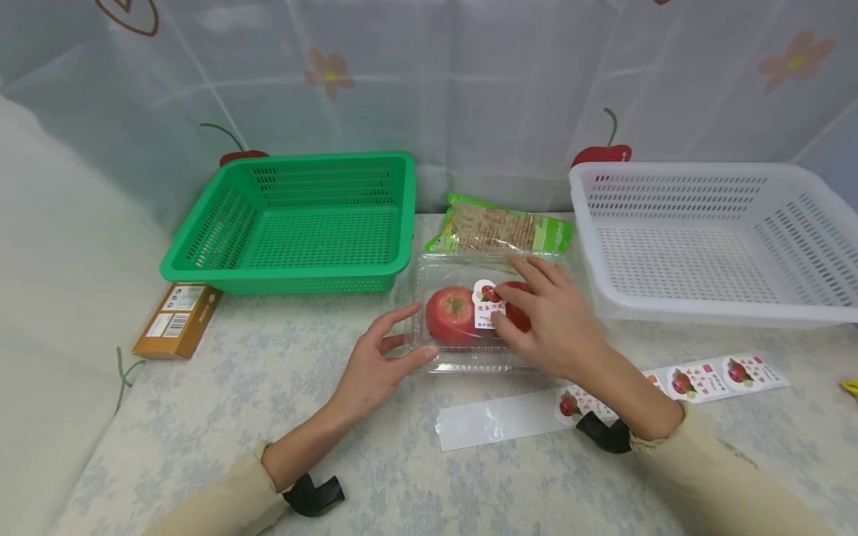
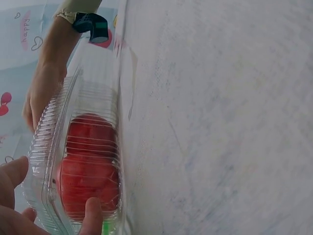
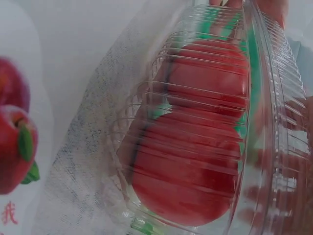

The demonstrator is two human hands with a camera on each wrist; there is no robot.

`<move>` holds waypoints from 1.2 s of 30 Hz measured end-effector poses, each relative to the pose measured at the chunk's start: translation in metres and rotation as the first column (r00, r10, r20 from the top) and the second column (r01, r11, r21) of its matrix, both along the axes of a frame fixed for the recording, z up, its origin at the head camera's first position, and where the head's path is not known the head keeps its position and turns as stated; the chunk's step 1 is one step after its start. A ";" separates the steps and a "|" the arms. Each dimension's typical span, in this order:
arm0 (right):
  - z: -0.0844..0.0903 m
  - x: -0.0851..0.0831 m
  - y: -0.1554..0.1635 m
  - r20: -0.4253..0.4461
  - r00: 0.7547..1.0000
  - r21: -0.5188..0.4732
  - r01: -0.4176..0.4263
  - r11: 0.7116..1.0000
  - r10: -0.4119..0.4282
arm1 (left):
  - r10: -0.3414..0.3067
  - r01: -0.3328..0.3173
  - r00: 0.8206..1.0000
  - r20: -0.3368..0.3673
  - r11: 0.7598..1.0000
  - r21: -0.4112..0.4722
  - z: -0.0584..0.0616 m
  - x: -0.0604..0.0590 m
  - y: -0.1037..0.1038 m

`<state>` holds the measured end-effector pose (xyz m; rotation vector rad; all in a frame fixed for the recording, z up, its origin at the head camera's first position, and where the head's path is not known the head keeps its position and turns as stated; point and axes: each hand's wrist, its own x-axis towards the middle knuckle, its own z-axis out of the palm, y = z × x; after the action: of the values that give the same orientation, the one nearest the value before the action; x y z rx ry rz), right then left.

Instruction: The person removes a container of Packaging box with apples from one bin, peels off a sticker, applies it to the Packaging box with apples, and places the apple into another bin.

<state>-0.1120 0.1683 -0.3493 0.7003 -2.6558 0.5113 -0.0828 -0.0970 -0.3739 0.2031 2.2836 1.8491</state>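
A clear plastic clamshell box (image 1: 479,361) sits on the table with two red apples (image 1: 450,316) inside. On top of its lid is a white label (image 1: 484,316) printed with red fruit and red characters. My left hand (image 1: 372,368) holds the box at its left end, thumb near the front corner and fingers along the side. Over the right part of the lid, my right hand (image 1: 559,320) presses the label's right edge with thumb and index finger, its other fingers spread over the lid. That hand partly covers the right apple.
A strip of labels (image 1: 506,420) runs beneath my right forearm. Behind the box lies a green-edged food packet (image 1: 496,225). A green basket (image 1: 308,284) stands at left, a white basket (image 1: 710,309) at right. Next to the green one is a small brown carton (image 1: 177,321).
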 end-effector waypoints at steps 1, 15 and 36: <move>-0.001 0.000 0.000 -0.017 1.000 -0.028 -0.007 1.000 0.007 | -0.001 0.001 1.000 0.002 1.000 0.001 0.000 0.000 0.000; -0.002 0.002 0.009 -0.057 0.983 -0.240 -0.185 0.953 0.176 | 0.002 -0.002 1.000 0.012 1.000 0.008 0.000 0.000 -0.001; -0.007 0.007 0.011 -0.102 0.986 -0.225 -0.154 0.962 0.134 | 0.007 -0.007 0.999 0.032 1.000 0.011 0.002 0.001 0.001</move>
<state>-0.1047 0.1797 -0.3561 0.8268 -2.4250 0.7985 -0.0823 -0.0964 -0.3719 0.1660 2.2563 1.8550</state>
